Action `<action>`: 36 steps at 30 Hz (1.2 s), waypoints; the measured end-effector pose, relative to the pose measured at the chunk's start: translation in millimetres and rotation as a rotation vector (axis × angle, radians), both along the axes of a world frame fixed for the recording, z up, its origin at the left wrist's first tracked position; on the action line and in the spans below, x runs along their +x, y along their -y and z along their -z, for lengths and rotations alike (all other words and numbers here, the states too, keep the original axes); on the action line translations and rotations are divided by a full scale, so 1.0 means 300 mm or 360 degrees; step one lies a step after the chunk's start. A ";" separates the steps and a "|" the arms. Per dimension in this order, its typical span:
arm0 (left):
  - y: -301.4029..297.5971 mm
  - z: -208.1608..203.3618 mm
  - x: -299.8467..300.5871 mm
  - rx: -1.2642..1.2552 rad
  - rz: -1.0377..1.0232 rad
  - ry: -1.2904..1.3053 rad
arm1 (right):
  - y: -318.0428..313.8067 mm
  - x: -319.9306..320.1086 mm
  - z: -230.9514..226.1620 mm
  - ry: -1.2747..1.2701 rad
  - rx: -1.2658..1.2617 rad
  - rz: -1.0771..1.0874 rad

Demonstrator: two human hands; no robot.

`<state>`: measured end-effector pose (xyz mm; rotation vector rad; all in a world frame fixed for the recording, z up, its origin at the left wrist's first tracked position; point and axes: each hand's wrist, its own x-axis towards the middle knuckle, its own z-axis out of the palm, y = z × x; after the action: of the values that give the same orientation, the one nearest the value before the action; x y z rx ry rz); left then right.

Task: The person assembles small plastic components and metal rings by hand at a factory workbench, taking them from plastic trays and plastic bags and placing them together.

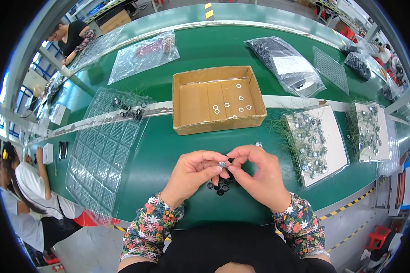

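Note:
Between the thumb and forefinger of my left hand [191, 175] is a small silvery round component [222, 164]. My right hand [263, 177] is closed in a pinch right beside it. Something small and dark shows at its fingertips, too hidden to name. Under both hands lies a loose pile of small black round parts [220, 188], partly covered by the fingers. A small silvery part [258, 144] rests on the table just beyond my right hand. Farther off, an open cardboard box [181, 119] holds several thin white rings [227, 105].
At left, a clear compartment tray [98, 157] carries several black parts [131, 110] at its far end. On the right are two pale boards [336, 132] [383, 136] with silvery wired components. Plastic bags [143, 57] [282, 61] lie behind the box. People sit at left.

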<state>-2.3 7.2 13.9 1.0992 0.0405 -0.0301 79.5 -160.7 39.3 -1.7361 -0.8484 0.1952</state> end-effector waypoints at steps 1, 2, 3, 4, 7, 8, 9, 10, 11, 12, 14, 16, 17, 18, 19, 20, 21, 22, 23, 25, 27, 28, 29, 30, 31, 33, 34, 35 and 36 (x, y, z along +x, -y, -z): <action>0.000 0.001 0.000 0.0000 0.0000 0.0000 | -0.001 -0.001 0.001 0.0000 0.0000 0.0000; 0.000 0.003 0.000 -0.0013 -0.0001 0.0010 | -0.001 -0.002 0.002 0.0010 0.0005 0.0000; 0.000 0.005 0.000 -0.0027 -0.0003 0.0020 | -0.002 -0.003 0.003 0.0019 0.0009 -0.0001; 0.000 0.004 0.000 -0.0027 -0.0003 0.0020 | -0.002 -0.004 0.002 0.0019 0.0009 -0.0001; 0.001 0.005 0.002 -0.0096 -0.0002 0.0032 | -0.002 -0.006 0.000 0.0003 0.0017 0.0005; 0.001 0.006 0.002 -0.0092 -0.0012 0.0033 | -0.001 -0.006 0.000 0.0001 0.0017 0.0008; 0.001 0.007 0.002 -0.0088 -0.0022 0.0034 | -0.001 -0.006 -0.001 0.0000 0.0016 0.0010; 0.001 0.007 0.002 -0.0088 -0.0022 0.0034 | 0.000 -0.006 -0.002 0.0000 0.0016 0.0010; 0.001 0.008 0.002 -0.0065 -0.0034 0.0044 | 0.000 -0.006 -0.003 -0.0004 0.0018 0.0019; 0.001 0.009 0.002 -0.0043 -0.0048 0.0055 | 0.000 -0.005 -0.004 -0.0007 0.0019 0.0028; 0.001 0.015 0.000 0.0002 -0.0069 0.0073 | 0.003 -0.002 -0.007 -0.0035 -0.0005 0.0016; 0.003 0.018 -0.001 0.0045 -0.0091 0.0092 | 0.004 -0.002 -0.009 -0.0062 -0.0030 0.0004; 0.004 0.019 -0.002 0.0059 -0.0100 0.0094 | 0.003 -0.002 -0.008 -0.0086 -0.0027 0.0014; 0.005 0.020 -0.002 0.0073 -0.0109 0.0096 | 0.002 -0.002 -0.007 -0.0110 -0.0024 0.0025; 0.008 0.017 -0.001 0.0072 -0.0111 0.0097 | 0.003 -0.001 -0.005 -0.0109 -0.0026 0.0023; 0.013 0.010 -0.002 0.0092 -0.0153 0.0069 | 0.004 0.000 -0.002 -0.0083 -0.0030 0.0022; 0.015 0.007 -0.002 0.0113 -0.0195 0.0040 | 0.005 0.001 -0.001 -0.0058 -0.0034 0.0021; 0.013 0.010 -0.002 0.0111 -0.0197 0.0041 | 0.005 0.001 -0.004 -0.0057 -0.0035 0.0019; 0.009 0.016 -0.003 0.0115 -0.0166 0.0075 | 0.006 0.000 -0.008 -0.0083 -0.0049 0.0016; 0.004 0.020 -0.004 0.0119 -0.0138 0.0110 | 0.006 -0.001 -0.010 -0.0108 -0.0062 0.0011; 0.004 0.022 -0.003 0.0083 -0.0121 0.0100 | 0.008 0.000 -0.008 -0.0082 -0.0053 -0.0009; 0.003 0.022 -0.002 0.0082 -0.0121 0.0101 | 0.008 0.000 -0.008 -0.0081 -0.0053 -0.0010; 0.003 0.021 -0.001 0.0055 -0.0114 0.0088 | 0.009 0.000 -0.009 -0.0023 -0.0044 -0.0027; 0.003 0.021 -0.001 0.0029 -0.0105 0.0075 | 0.009 0.000 -0.010 0.0034 -0.0035 -0.0043; 0.003 0.019 0.000 0.0030 -0.0104 0.0076 | 0.010 -0.002 -0.011 0.0035 -0.0034 -0.0042; 0.004 0.015 0.002 -0.0028 -0.0101 0.0051 | 0.010 -0.005 -0.013 0.0035 -0.0045 -0.0027; 0.004 0.017 0.003 -0.0027 -0.0098 0.0051 | 0.011 -0.004 -0.013 0.0035 -0.0044 -0.0024; 0.004 0.019 0.002 -0.0055 -0.0096 0.0051 | 0.011 -0.004 -0.013 0.0035 -0.0041 -0.0029; 0.004 0.020 0.002 -0.0084 -0.0093 0.0051 | 0.010 -0.004 -0.013 0.0036 -0.0039 -0.0034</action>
<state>-1.7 6.1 7.9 1.0452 0.0431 0.0387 78.3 -163.8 43.1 -1.7554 -0.8843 0.2013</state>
